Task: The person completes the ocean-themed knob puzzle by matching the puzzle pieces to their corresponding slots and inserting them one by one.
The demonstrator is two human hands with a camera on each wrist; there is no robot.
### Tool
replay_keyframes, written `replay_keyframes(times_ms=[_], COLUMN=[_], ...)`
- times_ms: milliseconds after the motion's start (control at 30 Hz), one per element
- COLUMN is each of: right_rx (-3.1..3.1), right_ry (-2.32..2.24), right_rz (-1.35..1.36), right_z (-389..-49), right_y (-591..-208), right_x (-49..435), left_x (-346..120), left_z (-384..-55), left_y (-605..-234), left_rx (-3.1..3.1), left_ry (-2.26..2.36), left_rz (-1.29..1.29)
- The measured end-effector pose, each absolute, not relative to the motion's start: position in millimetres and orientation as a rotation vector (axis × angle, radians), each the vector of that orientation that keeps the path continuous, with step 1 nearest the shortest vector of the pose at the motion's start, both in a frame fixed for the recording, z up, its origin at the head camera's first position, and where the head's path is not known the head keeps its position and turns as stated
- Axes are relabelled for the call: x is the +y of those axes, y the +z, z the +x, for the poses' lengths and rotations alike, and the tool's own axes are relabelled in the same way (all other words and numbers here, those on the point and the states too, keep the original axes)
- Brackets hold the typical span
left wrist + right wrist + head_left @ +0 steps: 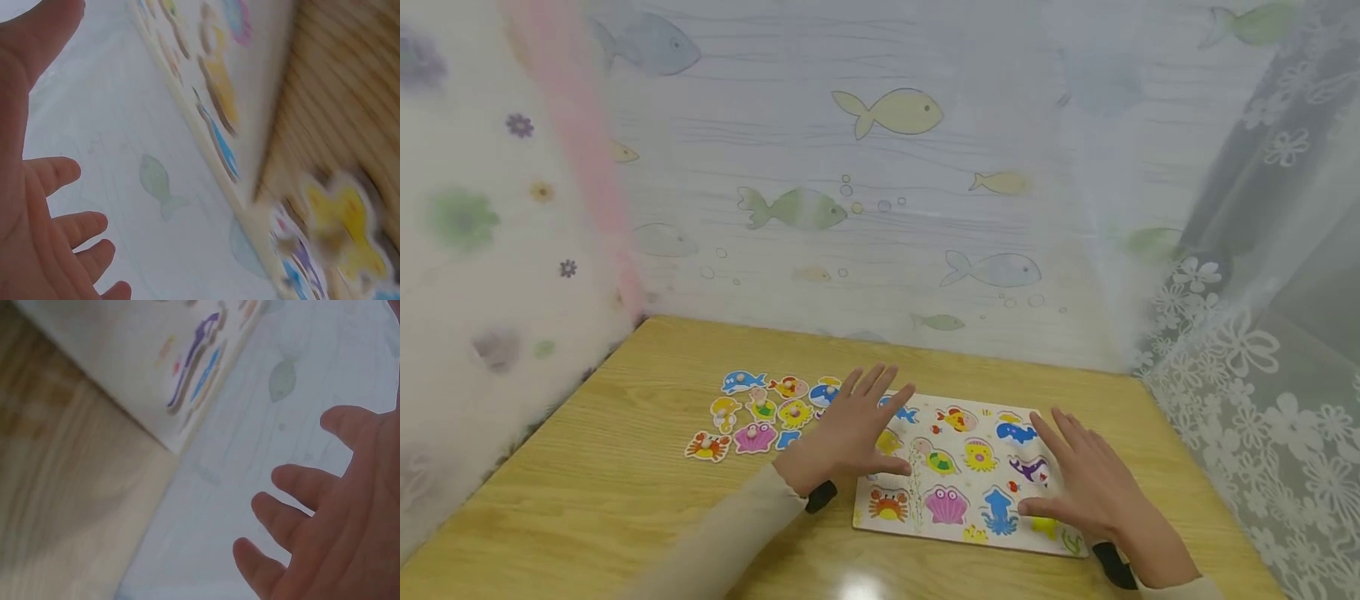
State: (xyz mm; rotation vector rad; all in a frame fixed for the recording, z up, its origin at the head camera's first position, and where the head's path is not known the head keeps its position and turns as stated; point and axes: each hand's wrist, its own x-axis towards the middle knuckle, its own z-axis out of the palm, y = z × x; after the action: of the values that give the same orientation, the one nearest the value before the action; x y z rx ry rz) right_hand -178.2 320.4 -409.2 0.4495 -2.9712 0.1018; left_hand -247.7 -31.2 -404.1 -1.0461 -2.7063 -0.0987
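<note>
A white wooden peg puzzle board [955, 537] with sea-animal recesses lies on the table. Over its left part hovers my left hand [842, 437], fingers spread and holding nothing. On the other side, my right hand [1093, 479] is held above the board's right part, also with fingers extended. Knobbed puzzle pieces lie in a group left of the board, among them a crab [707, 447], a pink shell [756, 438], an octopus [794, 414] and a dolphin-like blue piece [742, 382]. My left hand and forearm hide part of this group. In the left wrist view, a yellow star-shaped piece [340, 219] appears blurred.
The wooden table [602, 467] ends at a fabric backdrop [880, 192] printed with fish. A flower-patterned cloth [497, 233] hangs at the left, and white lace [1262, 392] borders the right side.
</note>
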Motion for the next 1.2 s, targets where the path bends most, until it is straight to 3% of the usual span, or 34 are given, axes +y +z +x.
replay_keyframes(times_ms=[600, 1200], right_rx=[-3.181, -3.246], right_ry=[0.326, 0.354], right_rz=[0.277, 0.313], right_z=[-156, -153], right_y=[-420, -427], right_x=[329, 333], left_x=[-118, -113], left_z=[-288, -338], left_y=[-406, -415], left_rx=[-2.917, -3.097], left_ry=[-0.480, -0.594], left_rz=[-0.958, -0.848])
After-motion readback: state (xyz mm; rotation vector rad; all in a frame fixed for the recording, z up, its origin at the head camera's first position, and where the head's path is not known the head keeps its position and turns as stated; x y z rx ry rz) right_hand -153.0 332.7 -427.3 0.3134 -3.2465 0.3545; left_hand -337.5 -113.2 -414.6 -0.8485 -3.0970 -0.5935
